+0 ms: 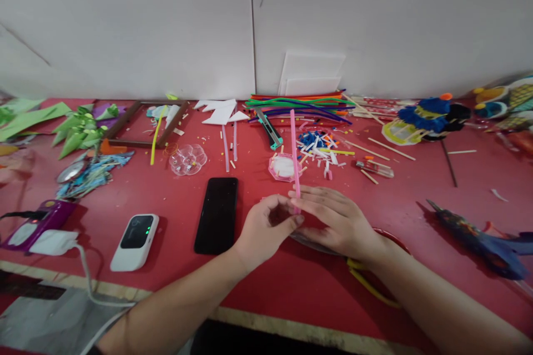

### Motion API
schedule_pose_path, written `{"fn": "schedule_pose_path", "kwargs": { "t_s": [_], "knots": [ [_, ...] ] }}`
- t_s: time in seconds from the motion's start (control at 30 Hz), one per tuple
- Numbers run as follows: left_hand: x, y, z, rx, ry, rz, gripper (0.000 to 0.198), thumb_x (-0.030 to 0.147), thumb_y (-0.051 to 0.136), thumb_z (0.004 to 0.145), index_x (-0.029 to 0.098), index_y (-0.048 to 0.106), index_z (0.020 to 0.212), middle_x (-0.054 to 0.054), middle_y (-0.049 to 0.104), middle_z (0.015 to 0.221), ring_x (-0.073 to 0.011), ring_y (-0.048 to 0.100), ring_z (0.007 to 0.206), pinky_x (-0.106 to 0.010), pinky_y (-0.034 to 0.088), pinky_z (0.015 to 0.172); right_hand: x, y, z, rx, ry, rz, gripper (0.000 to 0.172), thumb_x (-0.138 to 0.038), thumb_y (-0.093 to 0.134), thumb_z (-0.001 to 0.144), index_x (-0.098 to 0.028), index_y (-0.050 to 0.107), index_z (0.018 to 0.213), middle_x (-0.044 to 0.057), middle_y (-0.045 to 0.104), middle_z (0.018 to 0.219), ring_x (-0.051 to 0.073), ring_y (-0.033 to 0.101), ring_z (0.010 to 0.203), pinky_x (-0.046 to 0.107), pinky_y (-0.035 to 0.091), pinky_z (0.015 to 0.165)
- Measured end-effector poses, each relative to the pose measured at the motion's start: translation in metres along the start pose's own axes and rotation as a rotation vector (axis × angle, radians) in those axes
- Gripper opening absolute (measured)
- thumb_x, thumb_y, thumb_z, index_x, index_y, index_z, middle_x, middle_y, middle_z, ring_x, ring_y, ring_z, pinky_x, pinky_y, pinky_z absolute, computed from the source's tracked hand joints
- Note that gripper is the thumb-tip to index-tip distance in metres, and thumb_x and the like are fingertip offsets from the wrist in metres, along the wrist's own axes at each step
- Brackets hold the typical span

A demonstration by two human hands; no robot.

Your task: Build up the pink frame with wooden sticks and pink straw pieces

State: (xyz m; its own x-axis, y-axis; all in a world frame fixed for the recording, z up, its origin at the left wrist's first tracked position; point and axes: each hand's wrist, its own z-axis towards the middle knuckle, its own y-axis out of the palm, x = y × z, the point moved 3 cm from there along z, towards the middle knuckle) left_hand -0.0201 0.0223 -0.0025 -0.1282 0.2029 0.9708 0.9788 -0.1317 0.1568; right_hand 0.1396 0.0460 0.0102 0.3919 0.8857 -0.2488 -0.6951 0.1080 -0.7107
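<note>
A long pink straw (294,150) stands almost upright over the red table (166,194), its lower end held between my two hands. My right hand (337,222) pinches the straw near its bottom with fingers pressed together. My left hand (266,230) is curled, its thumb and fingertips touching the right hand's fingers at the straw's base. Under my right hand lies a round dish (385,236) and a yellow strip (368,283). A small pink-rimmed cup (283,167) sits just behind the hands.
A black phone (216,213) and a white pocket device (135,241) lie to the left. Cut straw pieces (320,150), a utility knife (268,130), pipe cleaners (300,104), wooden sticks (391,148), green paper shapes (79,130), a wooden frame (144,122) and toys (428,113) crowd the back.
</note>
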Motion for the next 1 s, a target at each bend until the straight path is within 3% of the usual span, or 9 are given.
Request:
{"fn": "schedule_pose_path", "kwargs": {
  "t_s": [0.5,0.8,1.0],
  "knots": [
    [-0.0018,-0.0006,-0.0014,-0.004,-0.018,-0.081,0.027,0.039,0.08,0.071,0.016,0.066,0.077,0.001,0.063,0.072,-0.0112,0.057,0.068,-0.023,0.046,0.067,-0.0026,-0.0014,-0.0003,-0.014,-0.036,0.014,0.037,-0.03,0.066,0.09,-0.018,0.058,0.125,0.011,0.072,0.118,0.02,0.066,0.116,0.035,0.056,0.096],
    [-0.0016,-0.0005,-0.0007,0.02,-0.016,-0.148,0.021,0.032,0.083,0.068,0.017,0.073,0.079,-0.001,0.071,0.081,-0.0137,0.064,0.077,-0.024,0.05,0.075,-0.0026,-0.0002,-0.0005,0.012,-0.03,0.007,0.038,-0.028,0.067,0.089,-0.019,0.058,0.125,0.011,0.072,0.117,0.021,0.066,0.116,0.036,0.057,0.095],
    [-0.0027,-0.0013,-0.0015,0.056,-0.069,-0.138,0.02,0.031,0.084,0.065,0.017,0.075,0.077,-0.001,0.072,0.078,-0.013,0.064,0.073,-0.023,0.051,0.071,-0.0009,-0.0008,-0.0009,-0.005,-0.028,0.042,0.039,-0.028,0.065,0.091,-0.02,0.057,0.128,0.01,0.072,0.118,0.021,0.065,0.116,0.037,0.057,0.095]
  ]
}}
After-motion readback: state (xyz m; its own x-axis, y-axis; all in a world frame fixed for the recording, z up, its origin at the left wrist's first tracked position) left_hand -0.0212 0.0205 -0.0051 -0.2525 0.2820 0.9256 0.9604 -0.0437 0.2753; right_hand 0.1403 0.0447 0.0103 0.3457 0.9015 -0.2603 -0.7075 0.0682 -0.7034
